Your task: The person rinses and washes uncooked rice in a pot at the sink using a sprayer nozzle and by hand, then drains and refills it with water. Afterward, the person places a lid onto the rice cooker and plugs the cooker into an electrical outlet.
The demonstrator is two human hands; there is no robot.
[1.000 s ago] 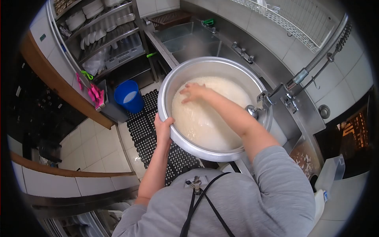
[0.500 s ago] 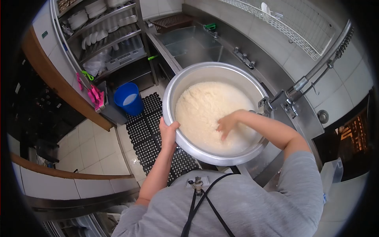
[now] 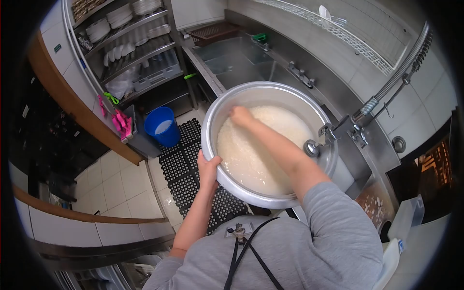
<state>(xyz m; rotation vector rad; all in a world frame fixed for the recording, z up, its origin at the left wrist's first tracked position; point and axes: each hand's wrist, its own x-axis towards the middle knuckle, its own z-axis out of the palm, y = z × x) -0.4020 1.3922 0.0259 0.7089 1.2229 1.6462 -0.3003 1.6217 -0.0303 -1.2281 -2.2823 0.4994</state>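
Observation:
A large silver metal pot (image 3: 209, 128) holds pale rice (image 3: 263, 171) in cloudy water. At its near left, my left hand (image 3: 209, 166) grips the rim, thumb over the edge. My right hand (image 3: 241, 117) is down at the far left inside of the pot, at the rice by the wall. It looks curled closed, its fingertips are out of sight, and whatever it holds is hidden. My right forearm crosses over the rice. A metal spray head (image 3: 311, 148) hangs over the pot's right side.
Behind the pot lies a steel sink (image 3: 232, 72) with taps (image 3: 300, 75) along its back. A hose faucet (image 3: 372, 104) rises at right. A blue bucket (image 3: 162, 126) stands on the floor beside a black rubber mat (image 3: 181, 159). Shelves (image 3: 137, 60) hold dishes at upper left.
My right hand has moved from the middle right of the rice to the far left side of the pot, and its spread fingers have curled. My left hand keeps the rim.

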